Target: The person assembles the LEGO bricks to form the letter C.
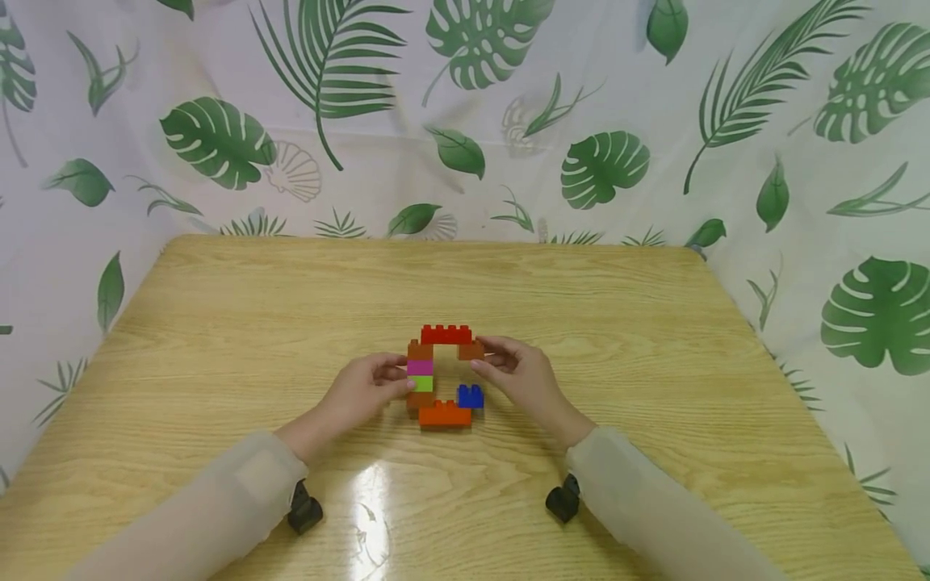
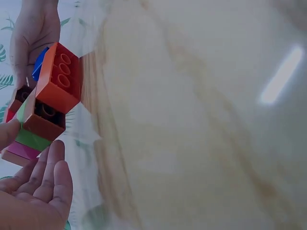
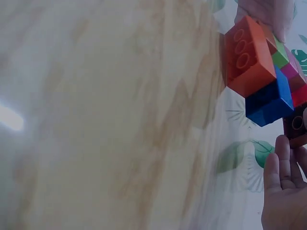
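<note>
In the head view, toy building bricks join into a ring with a gap on its right side. A red brick (image 1: 446, 335) forms the top and an orange brick (image 1: 445, 415) the bottom. Down the left run a brown brick (image 1: 419, 353), a magenta brick (image 1: 419, 368), a green brick (image 1: 422, 383) and another brown brick (image 1: 419, 399). My left hand (image 1: 358, 393) pinches this column, its thumb at the green brick. At the upper right, my right hand (image 1: 525, 378) pinches a brown end brick (image 1: 469, 351). A blue brick (image 1: 471, 397) sits on the orange one's right end.
The wood-grain table (image 1: 617, 315) extends around the bricks. Behind it hangs a white cloth (image 1: 508, 186) printed with green leaves. A black wrist camera (image 1: 303, 510) sits under the left sleeve, and another black camera (image 1: 563, 500) under the right.
</note>
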Motion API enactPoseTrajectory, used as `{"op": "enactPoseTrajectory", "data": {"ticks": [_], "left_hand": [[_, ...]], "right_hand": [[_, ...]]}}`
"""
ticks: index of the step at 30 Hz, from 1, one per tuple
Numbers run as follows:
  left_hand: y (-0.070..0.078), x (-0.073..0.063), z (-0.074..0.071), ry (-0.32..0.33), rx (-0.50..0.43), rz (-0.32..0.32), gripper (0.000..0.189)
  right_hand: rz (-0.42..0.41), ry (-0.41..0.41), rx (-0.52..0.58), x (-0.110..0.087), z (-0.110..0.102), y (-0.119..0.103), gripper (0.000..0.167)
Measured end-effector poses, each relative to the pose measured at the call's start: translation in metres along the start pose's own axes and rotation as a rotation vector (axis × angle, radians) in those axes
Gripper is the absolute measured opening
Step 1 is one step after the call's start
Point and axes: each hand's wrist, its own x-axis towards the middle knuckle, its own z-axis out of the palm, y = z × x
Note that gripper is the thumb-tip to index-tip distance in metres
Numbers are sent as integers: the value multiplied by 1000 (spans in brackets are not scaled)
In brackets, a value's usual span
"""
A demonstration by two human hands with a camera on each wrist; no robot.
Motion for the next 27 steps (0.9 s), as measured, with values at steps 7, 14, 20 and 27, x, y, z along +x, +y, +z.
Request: {"op": "enactPoseTrajectory", "data": {"ticks": [7,14,20,27], "left_hand": [[-1,9,0,-17,-16,-34,47],[-1,9,4,0,-8,-36,44],[-3,10,6,18,15,-52,42],[-1,11,8,23,31,-54,42]], "right_hand": [[77,-18,-24,5,2,7,48],[112,-29,-61,5,3,9,48],[124,-51,-71,3,4,10,49],[157,-78,-94,3,3,10,50]]}}
